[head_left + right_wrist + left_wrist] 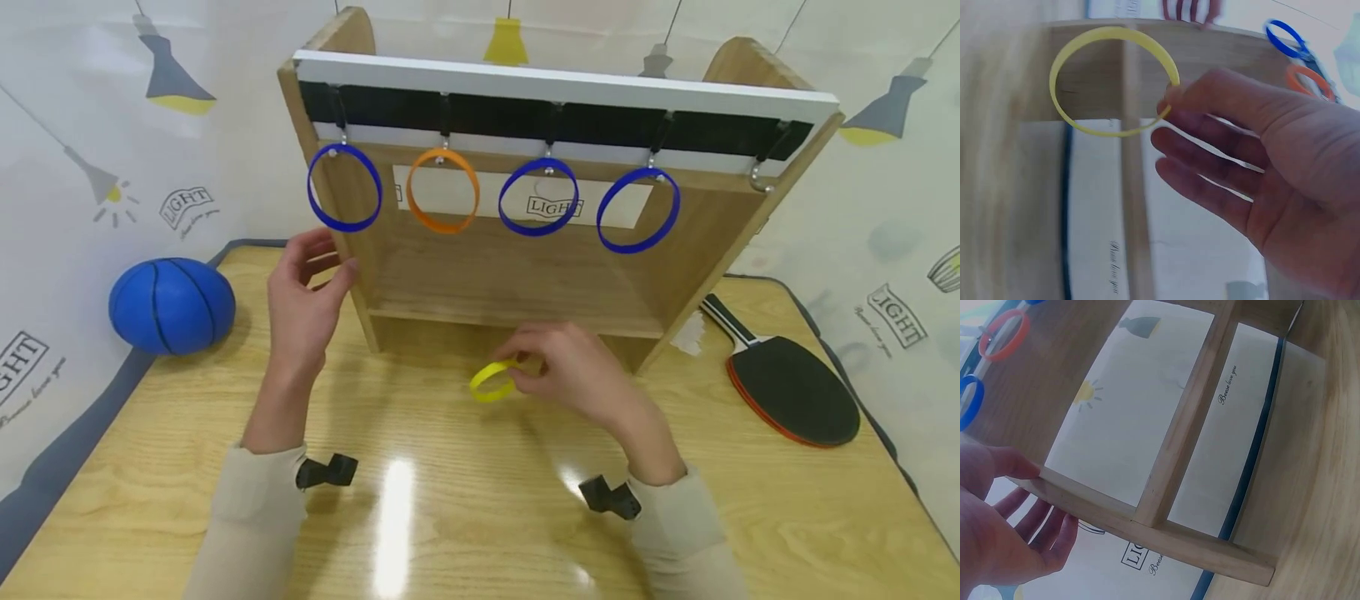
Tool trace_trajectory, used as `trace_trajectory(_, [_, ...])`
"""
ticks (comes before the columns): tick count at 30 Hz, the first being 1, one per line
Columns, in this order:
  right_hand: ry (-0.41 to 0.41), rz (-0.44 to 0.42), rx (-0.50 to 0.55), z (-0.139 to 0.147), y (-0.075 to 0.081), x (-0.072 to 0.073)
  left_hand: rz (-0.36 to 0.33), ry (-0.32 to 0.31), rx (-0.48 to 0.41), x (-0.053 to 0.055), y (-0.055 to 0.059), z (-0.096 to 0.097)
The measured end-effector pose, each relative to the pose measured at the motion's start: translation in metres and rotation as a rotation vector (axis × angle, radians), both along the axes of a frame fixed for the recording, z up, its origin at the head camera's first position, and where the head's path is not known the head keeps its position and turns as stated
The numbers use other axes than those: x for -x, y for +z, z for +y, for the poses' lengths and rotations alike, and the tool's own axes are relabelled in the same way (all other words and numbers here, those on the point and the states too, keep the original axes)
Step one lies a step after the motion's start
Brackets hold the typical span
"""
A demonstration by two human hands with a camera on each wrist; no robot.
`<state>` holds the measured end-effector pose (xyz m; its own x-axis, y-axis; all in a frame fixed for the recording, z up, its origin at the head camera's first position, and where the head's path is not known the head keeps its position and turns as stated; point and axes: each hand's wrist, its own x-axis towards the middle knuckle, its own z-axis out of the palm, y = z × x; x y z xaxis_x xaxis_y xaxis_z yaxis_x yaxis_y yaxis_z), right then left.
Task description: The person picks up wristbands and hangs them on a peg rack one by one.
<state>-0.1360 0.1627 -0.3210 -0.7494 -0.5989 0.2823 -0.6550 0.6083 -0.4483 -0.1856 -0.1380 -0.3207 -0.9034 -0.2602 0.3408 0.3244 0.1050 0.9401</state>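
Observation:
A wooden stand (517,267) has a row of hooks along its top front bar. My left hand (303,304) grips the stand's left side panel (1097,515), thumb on one face and fingers on the other. Low in front of the stand, my right hand (573,367) pinches a thin yellow ring (1110,33) at its edge between thumb and index finger. The other fingers of that hand lie loosely bent. From the hooks hang an orange ring (442,227) and three blue rings, the leftmost blue ring (347,226) above my left hand. The rightmost hook (759,179) bears no ring.
A blue ball (172,306) lies on the wooden table (465,500) left of the stand. To the right rests a black and red table tennis paddle (795,392). A wall covering (247,108) printed with lamps stands close behind.

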Motion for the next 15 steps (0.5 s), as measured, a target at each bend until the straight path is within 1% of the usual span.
trace_trajectory(4, [0.036,-0.070,0.118,0.014,0.015,-0.006,0.001,-0.003,-0.006,0.000,-0.001,-0.001])
trace_trajectory(7, [0.045,-0.099,0.213,0.027,0.024,-0.010,-0.006,-0.004,-0.006,0.000,-0.002,-0.001])
trace_trajectory(10, [0.034,-0.126,0.318,0.041,0.037,-0.013,-0.007,-0.002,-0.007,0.000,-0.001,-0.001])
trace_trajectory(12, [0.005,-0.154,0.391,0.051,0.048,-0.015,-0.008,-0.003,-0.007,0.000,0.000,-0.002])
trace_trajectory(14, [-0.023,-0.208,0.509,0.063,0.061,-0.017,-0.012,-0.007,-0.005,0.000,0.000,-0.002])
trace_trajectory(15, [-0.026,-0.229,0.587,0.069,0.067,-0.019,-0.014,-0.007,-0.003,0.000,0.000,-0.002])
